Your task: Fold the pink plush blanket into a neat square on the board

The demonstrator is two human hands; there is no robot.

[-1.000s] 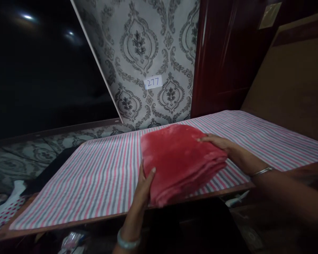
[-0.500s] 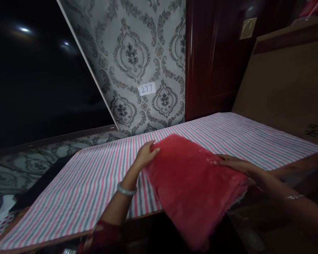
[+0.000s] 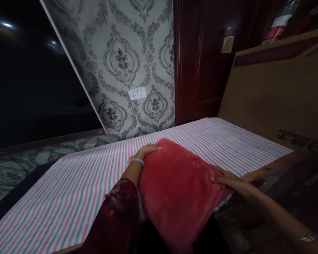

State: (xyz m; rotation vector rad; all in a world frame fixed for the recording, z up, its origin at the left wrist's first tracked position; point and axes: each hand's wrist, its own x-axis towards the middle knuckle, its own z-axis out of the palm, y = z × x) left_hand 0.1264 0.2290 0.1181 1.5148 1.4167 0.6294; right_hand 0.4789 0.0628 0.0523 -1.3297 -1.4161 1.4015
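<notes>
A folded red plush cloth with a fuzzy pile lies tilted across the front edge of the striped sheet, its near corner hanging over the edge. My left hand holds its upper left side, thumb on top and the other fingers partly hidden; a bit of red shows beyond that wrist. At the right edge my right hand grips the folded layers, the thumb above. Whitish material peeks out between the layers near the right hand.
A pink, grey and white striped sheet covers the table. A large dark screen leans at left. A cardboard box stands at right, a bottle above it. Patterned wallpaper bears a paper label reading 277.
My left hand has shifted along the cloth's left side, its forearm now closer in. Both hands and the cloth appear slightly further left as the view turns right.
</notes>
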